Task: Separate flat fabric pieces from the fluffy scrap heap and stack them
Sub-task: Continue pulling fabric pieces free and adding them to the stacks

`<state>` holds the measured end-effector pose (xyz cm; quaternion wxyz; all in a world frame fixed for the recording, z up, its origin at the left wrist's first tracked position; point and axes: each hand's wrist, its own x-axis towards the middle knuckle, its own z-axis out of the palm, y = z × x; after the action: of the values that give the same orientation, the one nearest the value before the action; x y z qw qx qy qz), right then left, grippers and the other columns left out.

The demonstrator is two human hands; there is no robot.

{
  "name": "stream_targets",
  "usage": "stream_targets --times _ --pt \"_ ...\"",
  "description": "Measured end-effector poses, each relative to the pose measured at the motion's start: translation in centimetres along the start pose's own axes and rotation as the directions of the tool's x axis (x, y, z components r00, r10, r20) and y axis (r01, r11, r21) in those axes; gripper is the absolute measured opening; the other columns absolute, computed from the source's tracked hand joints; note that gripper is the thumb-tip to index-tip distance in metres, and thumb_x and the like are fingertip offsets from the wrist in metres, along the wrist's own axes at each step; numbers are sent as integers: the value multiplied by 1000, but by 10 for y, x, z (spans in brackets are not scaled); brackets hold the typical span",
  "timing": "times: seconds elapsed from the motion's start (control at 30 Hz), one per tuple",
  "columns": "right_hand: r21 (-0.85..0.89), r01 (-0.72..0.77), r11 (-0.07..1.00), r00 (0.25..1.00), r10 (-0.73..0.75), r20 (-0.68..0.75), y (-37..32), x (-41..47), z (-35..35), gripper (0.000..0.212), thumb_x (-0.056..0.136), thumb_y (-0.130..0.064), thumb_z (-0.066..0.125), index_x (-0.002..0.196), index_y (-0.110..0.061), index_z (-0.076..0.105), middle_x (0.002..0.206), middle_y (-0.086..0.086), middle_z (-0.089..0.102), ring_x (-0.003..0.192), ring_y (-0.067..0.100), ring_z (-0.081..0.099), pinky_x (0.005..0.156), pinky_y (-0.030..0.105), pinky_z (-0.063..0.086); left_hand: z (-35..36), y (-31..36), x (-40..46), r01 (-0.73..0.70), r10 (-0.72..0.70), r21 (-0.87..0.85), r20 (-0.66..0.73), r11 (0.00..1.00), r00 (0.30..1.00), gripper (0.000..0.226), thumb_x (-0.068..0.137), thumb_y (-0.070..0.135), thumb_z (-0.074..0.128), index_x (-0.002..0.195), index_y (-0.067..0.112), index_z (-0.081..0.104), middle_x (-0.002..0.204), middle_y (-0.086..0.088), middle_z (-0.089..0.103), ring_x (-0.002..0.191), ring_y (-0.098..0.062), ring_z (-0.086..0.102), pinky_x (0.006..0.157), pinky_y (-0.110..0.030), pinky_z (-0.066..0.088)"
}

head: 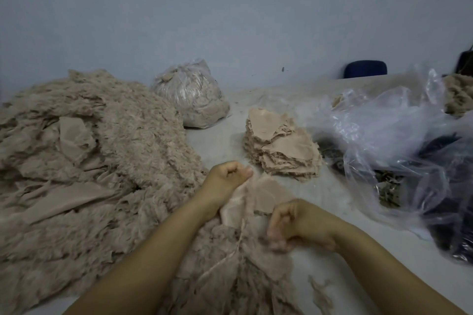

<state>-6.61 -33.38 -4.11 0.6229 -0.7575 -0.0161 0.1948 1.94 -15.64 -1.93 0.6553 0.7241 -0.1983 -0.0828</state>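
- Partly blurred, the right hand (298,225) has curled fingers that pinch a fluffy scrap at the near edge of the heap (84,169); the fingertips themselves are hard to make out.
- Left hand (227,176): fingers closed on the top edge of a flat fabric piece (266,195), held between the two hands, just in front of the stack (281,146).
- Heap: spreads over the left of the table (337,202); its left and lower edges are cut off.
- Stack: flat pieces, right of the heap, apart from it.
- Tied clear bag (192,96): stands behind the heap, packed with beige scraps.
- Loose plastic bags (389,135): lie on the right; dark contents show through, unidentifiable.
- Blue chair back (364,68): only the top is visible behind the table.
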Motion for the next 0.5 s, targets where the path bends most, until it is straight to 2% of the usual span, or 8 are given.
stream_targets --times 0.03,0.1,0.17,0.23,0.27,0.33,0.4,0.5 --pt "-125 -60 990 991 75 114 -1 -2 -1 18 84 5 65 75 -10 67 65 1 70 54 7 63 52 18 52 1 1 3 -28 28 3 -18 1000 999 23 91 15 60 69 8 56 58 5 48 52 -1 43 53 -14 37" --pt "-245 -82 966 980 123 156 -4 -3 -2 14 85 -2 68 79 -15 68 68 -5 70 57 4 62 55 17 51 3 6 6 -52 52 6 -14 999 999 24 90 14 61 66 10 59 54 11 53 50 3 46 54 -12 38" --pt "-222 -37 974 998 48 43 -10 0 0 9 82 -18 74 88 -17 68 72 -7 68 59 7 58 55 19 49 7 9 6 -71 68 53 53 996 996 25 89 12 63 65 16 62 50 16 56 50 7 49 54 -10 39" --pt "-100 18 995 994 -29 -110 -15 4 7 28 77 -39 73 90 -16 65 72 -5 68 56 10 57 52 21 48 13 11 6 -91 80 92 116 992 990 20 87 10 65 68 17 65 53 17 61 54 9 53 56 -8 40" --pt "-38 43 998 987 -49 -153 -16 6 13 30 78 -43 70 85 -14 63 67 -3 67 52 11 57 48 21 47 17 12 6 -95 81 101 142 990 987 16 86 9 66 71 14 67 56 17 63 57 10 55 58 -8 41" --pt "26 71 997 981 -65 -183 -14 11 27 24 87 -28 68 75 -11 57 56 3 63 46 13 56 44 20 45 22 13 9 -121 100 153 139 981 985 12 84 9 68 74 16 69 61 18 66 61 11 58 63 -10 42" --pt "81 21 996 989 -9 -145 -8 12 38 21 90 -7 63 71 -7 55 52 6 63 44 12 58 44 19 48 20 12 15 -154 160 283 0 947 987 20 84 14 70 69 28 68 63 21 64 62 11 55 64 -12 42" --pt "106 -56 993 996 62 -61 -2 5 42 18 90 4 58 75 -4 61 56 5 66 48 10 63 47 20 53 9 11 21 -154 222 356 -157 922 962 25 85 18 68 64 32 64 64 22 61 64 9 54 61 -6 40"
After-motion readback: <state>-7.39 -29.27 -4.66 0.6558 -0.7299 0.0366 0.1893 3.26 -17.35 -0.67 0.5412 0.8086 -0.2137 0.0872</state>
